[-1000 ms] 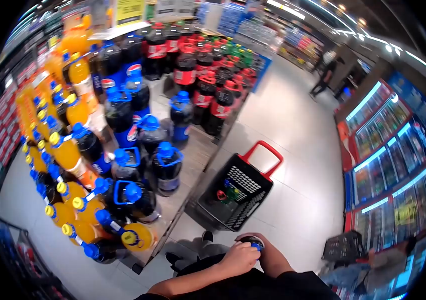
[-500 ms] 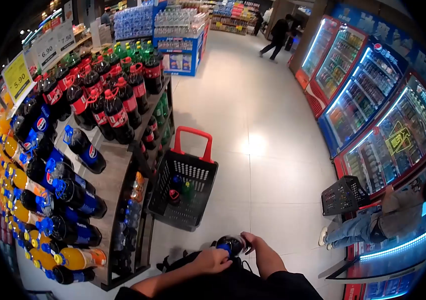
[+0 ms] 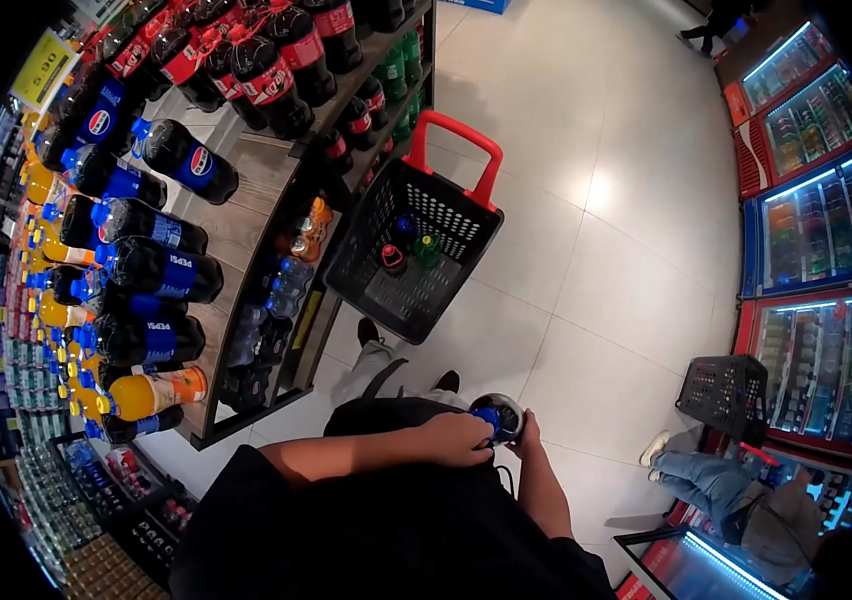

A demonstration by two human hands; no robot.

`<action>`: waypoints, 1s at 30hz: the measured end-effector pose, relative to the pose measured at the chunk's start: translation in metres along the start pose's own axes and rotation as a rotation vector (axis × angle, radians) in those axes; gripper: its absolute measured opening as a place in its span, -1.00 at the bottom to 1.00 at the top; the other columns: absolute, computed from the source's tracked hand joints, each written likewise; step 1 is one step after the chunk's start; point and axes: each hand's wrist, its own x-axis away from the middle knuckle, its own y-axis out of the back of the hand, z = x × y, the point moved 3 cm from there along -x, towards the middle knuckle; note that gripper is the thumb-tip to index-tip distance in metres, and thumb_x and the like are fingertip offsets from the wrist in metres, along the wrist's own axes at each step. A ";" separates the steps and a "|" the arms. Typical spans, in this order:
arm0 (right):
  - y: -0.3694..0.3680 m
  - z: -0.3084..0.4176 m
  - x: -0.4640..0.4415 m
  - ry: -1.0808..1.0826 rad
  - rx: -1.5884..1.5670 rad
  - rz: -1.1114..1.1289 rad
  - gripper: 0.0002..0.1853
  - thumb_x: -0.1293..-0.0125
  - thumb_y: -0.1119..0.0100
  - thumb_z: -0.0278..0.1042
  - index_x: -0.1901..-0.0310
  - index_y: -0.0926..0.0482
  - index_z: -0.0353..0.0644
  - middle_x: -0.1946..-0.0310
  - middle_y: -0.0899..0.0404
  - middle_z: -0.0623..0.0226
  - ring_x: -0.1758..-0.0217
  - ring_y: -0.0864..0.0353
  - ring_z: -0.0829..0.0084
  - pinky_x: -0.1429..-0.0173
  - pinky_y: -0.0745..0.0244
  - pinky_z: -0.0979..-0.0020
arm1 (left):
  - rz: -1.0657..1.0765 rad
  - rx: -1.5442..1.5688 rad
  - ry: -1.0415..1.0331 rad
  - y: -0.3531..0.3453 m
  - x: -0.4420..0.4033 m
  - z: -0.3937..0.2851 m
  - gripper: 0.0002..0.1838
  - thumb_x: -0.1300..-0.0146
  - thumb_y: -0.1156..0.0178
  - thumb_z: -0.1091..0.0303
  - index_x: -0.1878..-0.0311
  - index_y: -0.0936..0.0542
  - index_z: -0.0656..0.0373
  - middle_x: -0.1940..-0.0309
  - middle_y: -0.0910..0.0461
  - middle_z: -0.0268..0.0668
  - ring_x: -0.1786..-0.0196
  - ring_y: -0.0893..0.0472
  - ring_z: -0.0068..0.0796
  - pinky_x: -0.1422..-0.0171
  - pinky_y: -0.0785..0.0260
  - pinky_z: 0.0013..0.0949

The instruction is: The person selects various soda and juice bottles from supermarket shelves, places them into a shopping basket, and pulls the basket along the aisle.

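Note:
A dark soda bottle [image 3: 510,405] with a blue cap is between my hands, close to my body, seen from above. My left hand [image 3: 460,438] is closed at the cap. The fingers of my right hand [image 3: 529,436] wrap the bottle's side and are partly hidden. In front of my feet on the floor stands a black shopping basket [image 3: 374,296] with its red handle [image 3: 466,148] raised. Inside it are a red-capped bottle [image 3: 392,259], a green bottle [image 3: 428,250] and a blue-capped bottle [image 3: 406,226].
To the left, a wooden display shelf [image 3: 258,178] carries several Pepsi bottles [image 3: 168,272], cola bottles with red labels [image 3: 268,78] and orange drinks [image 3: 158,391]. At right, a person [image 3: 771,520] lies low in view near lit drink fridges [image 3: 814,240] and another black basket [image 3: 721,393].
My view has tilted downward, showing my feet and shifting the basket rightward in the picture. Both hands stay on the bottle, which now shows more from above.

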 end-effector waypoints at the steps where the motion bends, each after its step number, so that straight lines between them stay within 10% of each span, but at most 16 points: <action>1: -0.006 0.009 0.001 -0.008 0.004 -0.006 -0.41 -0.32 0.16 0.30 -0.21 -0.41 0.09 -0.14 -0.48 0.30 -0.21 -0.41 0.23 -0.18 -0.28 -0.07 | 0.002 0.010 0.002 0.005 -0.001 0.006 -0.71 -0.21 -0.19 0.11 0.40 -0.49 0.16 0.43 -0.57 -0.11 0.26 -0.59 -0.05 0.22 -0.41 -0.06; 21: -0.279 0.172 -0.049 0.241 0.229 0.113 -0.36 -0.37 0.08 0.21 -0.33 -0.30 -0.02 -0.22 -0.39 0.32 -0.28 -0.35 0.34 -0.23 -0.30 0.17 | -0.269 0.164 0.096 0.227 -0.022 0.107 -0.72 -0.11 -0.26 0.18 0.52 -0.48 0.15 0.58 -0.56 -0.21 0.44 -0.60 -0.14 0.31 -0.40 -0.12; 23: -0.287 0.160 -0.098 0.381 0.354 0.387 -0.39 -0.40 0.11 0.17 -0.38 -0.23 0.07 -0.27 -0.33 0.31 -0.29 -0.33 0.24 -0.23 -0.29 0.13 | -0.248 0.077 0.153 0.219 -0.051 0.119 -0.73 -0.11 -0.24 0.17 0.51 -0.49 0.15 0.56 -0.57 -0.21 0.43 -0.60 -0.14 0.30 -0.41 -0.12; 30: -0.353 0.218 -0.030 0.076 0.205 0.349 -0.40 -0.35 -0.05 0.04 -0.38 -0.24 0.11 -0.17 -0.39 0.24 -0.23 -0.42 0.24 -0.10 -0.46 0.19 | -0.125 -0.105 0.424 0.222 -0.119 0.215 -0.73 -0.13 -0.17 0.16 0.42 -0.56 0.20 0.46 -0.61 -0.12 0.33 -0.63 -0.08 0.19 -0.45 -0.09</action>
